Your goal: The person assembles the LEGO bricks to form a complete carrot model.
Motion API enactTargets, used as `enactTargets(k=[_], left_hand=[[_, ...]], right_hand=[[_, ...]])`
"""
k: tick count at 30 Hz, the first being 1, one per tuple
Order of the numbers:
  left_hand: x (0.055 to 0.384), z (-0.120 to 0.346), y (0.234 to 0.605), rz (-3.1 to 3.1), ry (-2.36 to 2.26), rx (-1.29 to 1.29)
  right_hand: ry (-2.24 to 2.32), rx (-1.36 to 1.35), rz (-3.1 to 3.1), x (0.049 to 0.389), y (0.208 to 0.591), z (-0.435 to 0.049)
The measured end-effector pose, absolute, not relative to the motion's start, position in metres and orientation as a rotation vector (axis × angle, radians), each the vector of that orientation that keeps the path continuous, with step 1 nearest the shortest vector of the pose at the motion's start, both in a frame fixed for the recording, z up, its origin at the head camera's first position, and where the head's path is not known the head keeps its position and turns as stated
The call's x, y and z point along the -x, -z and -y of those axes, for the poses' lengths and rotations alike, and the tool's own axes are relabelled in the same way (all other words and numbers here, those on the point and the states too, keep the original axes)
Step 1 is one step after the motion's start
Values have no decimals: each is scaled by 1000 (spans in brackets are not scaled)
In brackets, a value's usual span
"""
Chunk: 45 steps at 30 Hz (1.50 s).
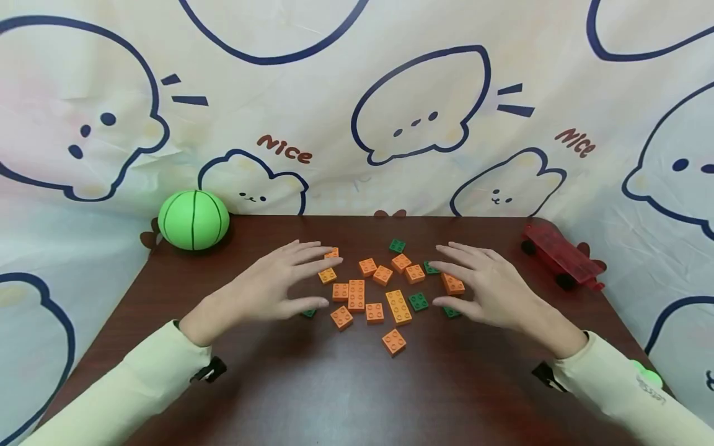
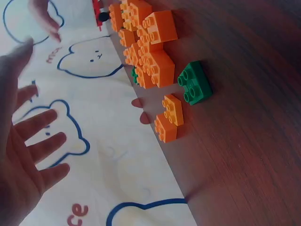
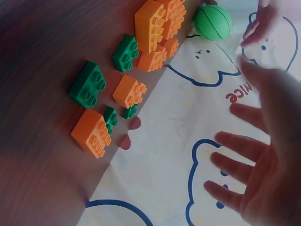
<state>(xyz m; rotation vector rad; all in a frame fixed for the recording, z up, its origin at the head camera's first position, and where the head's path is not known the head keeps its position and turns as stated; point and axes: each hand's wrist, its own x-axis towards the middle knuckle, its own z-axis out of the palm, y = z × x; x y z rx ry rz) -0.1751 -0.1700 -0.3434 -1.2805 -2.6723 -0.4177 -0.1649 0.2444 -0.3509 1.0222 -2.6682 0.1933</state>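
Observation:
Orange and green toy building bricks lie scattered over the middle of the dark table, among them a long yellow-orange brick (image 1: 398, 307) and a long orange brick (image 1: 356, 295). My left hand (image 1: 273, 282) hovers at the left side of the bricks, fingers spread and holding nothing. Below its thumb a green brick (image 2: 194, 83) shows in the left wrist view. On the other side my right hand (image 1: 485, 282) is raised with fingers apart, also holding nothing. An orange brick (image 3: 92, 133) and a green brick (image 3: 88, 84) sit close by it, partly covered in the head view.
At the back left of the table (image 1: 279, 396) rests a bright green ball (image 1: 193, 220). A red toy skateboard (image 1: 562, 256) stands at the right edge. Behind everything hangs a pale cloth (image 1: 334, 111) printed with blue cartoon outlines.

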Motion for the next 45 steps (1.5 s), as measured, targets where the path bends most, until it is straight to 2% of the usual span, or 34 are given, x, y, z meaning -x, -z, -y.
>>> enactTargets(k=[7,13,24,36,45], left_hand=[[197,165,360,2869,621,932],[218,154,388,3112,696,732],[236,143,406,3285,570,673],[245,126,416,3238,585,549],[237,148,397,3178,885,536]], right_hand=[[-307,-900,2706,173,356,-237],[-307,-933,2727,178,365,-221],[-401,-911,2867,173,389,-200],[-420,-695,3034,174,410,-180],[-405,-692,3079,178,414,-170]])
